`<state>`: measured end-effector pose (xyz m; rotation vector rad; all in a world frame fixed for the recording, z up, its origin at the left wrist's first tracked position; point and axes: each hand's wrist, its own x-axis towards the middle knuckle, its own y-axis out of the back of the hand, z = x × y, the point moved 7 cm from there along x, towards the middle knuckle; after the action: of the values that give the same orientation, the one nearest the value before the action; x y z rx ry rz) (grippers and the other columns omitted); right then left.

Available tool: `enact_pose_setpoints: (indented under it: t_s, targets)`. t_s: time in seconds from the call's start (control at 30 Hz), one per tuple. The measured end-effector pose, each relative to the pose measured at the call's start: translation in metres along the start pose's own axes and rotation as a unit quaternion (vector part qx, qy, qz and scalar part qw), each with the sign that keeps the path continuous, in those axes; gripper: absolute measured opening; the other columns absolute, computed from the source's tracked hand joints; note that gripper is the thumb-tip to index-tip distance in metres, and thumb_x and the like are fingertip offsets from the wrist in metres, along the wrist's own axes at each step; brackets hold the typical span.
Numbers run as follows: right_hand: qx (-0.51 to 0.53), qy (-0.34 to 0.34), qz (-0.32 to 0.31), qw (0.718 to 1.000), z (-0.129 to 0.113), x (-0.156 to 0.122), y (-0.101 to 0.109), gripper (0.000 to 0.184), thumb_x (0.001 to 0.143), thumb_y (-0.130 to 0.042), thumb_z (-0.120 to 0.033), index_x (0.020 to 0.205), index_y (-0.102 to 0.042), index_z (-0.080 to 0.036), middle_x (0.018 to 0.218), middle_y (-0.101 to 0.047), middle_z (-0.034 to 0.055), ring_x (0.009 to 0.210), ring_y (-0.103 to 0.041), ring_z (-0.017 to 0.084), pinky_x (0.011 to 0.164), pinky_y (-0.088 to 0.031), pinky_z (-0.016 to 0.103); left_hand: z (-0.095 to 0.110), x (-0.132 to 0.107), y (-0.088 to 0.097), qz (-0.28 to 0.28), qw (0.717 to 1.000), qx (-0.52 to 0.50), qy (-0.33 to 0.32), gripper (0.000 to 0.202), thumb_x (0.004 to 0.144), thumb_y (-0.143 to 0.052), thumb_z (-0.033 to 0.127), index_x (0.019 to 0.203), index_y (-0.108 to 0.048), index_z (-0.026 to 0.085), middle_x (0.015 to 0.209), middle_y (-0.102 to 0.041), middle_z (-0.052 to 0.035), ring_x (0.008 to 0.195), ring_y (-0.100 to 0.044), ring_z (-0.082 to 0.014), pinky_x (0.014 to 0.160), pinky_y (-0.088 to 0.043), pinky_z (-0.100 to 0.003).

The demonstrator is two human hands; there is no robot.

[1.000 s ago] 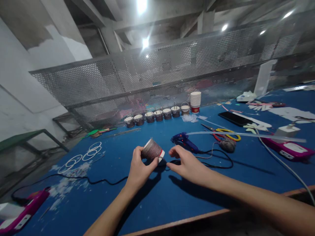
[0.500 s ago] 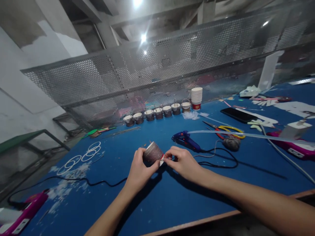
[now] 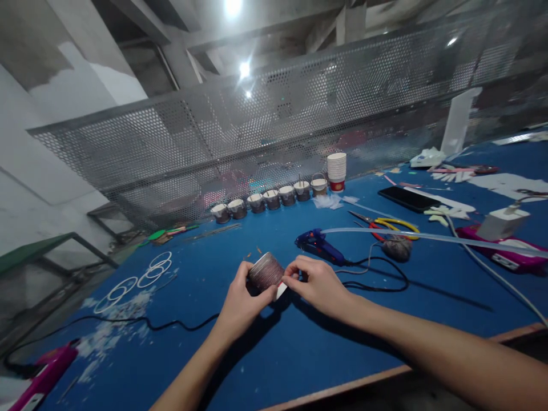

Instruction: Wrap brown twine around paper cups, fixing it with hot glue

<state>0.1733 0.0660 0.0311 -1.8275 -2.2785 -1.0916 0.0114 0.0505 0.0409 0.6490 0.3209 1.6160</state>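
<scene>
My left hand [image 3: 240, 302] is closed around a paper cup [image 3: 266, 272] wound with grey-brown yarn. The cup lies tilted on its side above the blue table, and a strip of red and white shows bare at its near right end. Against that end, the fingertips of my right hand [image 3: 311, 281] are pinched together on the yarn. The strand [image 3: 354, 270] trails from behind my right hand to a grey yarn ball [image 3: 397, 248]. Just beyond the hands lies a blue glue gun [image 3: 320, 246] with a long clear glue stick in it.
Several wrapped cups [image 3: 271, 200] stand in a row at the back, beside a stack of paper cups [image 3: 337, 170]. Scissors [image 3: 394, 227], a phone [image 3: 407, 198] and a pink power strip [image 3: 505, 251] lie to the right. White rings [image 3: 154, 269] and a black cable [image 3: 171, 325] are at left.
The cup has turned slightly in my left hand, and less red shows at its end. My right hand stays pinched beside it. The whole view has shifted a little.
</scene>
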Motion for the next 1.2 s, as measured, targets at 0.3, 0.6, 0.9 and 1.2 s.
enact_pose_setpoints:
  t_s: [0.3, 0.6, 0.9, 1.2]
  targets:
    - [0.003, -0.005, -0.008, 1.000, -0.0024, 0.0010, 0.0028, 0.010, 0.085, -0.064, -0.018, 0.075, -0.068, -0.018, 0.074, -0.062, 0.0001, 0.066, -0.054, 0.013, 0.061, -0.036, 0.024, -0.0023, -0.0005, 0.0015, 0.000, 1.000, -0.006, -0.013, 0.026, 0.065, -0.068, 0.032, 0.076, -0.047, 0.022, 0.070, -0.050, 0.0051, 0.067, -0.050, -0.0148, 0.064, -0.042, -0.028]
    - [0.025, -0.007, -0.011, 1.000, -0.0008, 0.0018, 0.0036, 0.011, 0.084, -0.063, -0.019, 0.074, -0.068, -0.019, 0.074, -0.064, -0.0001, 0.068, -0.055, 0.013, 0.063, -0.037, 0.025, -0.0039, -0.0012, -0.0003, -0.025, 0.999, -0.025, -0.013, 0.025, 0.066, -0.066, 0.030, 0.079, -0.046, 0.022, 0.075, -0.048, 0.0042, 0.073, -0.051, -0.0166, 0.070, -0.042, -0.032]
    - [0.098, -0.078, -0.036, 0.991, 0.0017, 0.0035, 0.0065, 0.011, 0.080, -0.062, -0.023, 0.073, -0.067, -0.017, 0.073, -0.065, 0.0002, 0.070, -0.056, 0.014, 0.065, -0.038, 0.025, -0.0010, -0.0018, 0.0014, -0.034, 0.996, -0.074, -0.038, 0.024, 0.066, -0.066, 0.025, 0.079, -0.047, 0.022, 0.076, -0.046, 0.0049, 0.071, -0.049, -0.0143, 0.068, -0.041, -0.029]
    - [0.191, -0.143, -0.078, 0.968, -0.0009, 0.0047, 0.0059, 0.008, 0.075, -0.062, -0.018, 0.068, -0.065, -0.015, 0.060, -0.054, -0.0044, 0.057, -0.043, 0.010, 0.057, -0.034, 0.023, -0.0016, -0.0020, 0.0040, -0.051, 0.987, -0.128, -0.084, 0.028, 0.069, -0.070, 0.030, 0.081, -0.046, 0.023, 0.081, -0.047, 0.0028, 0.075, -0.048, -0.0149, 0.070, -0.040, -0.029]
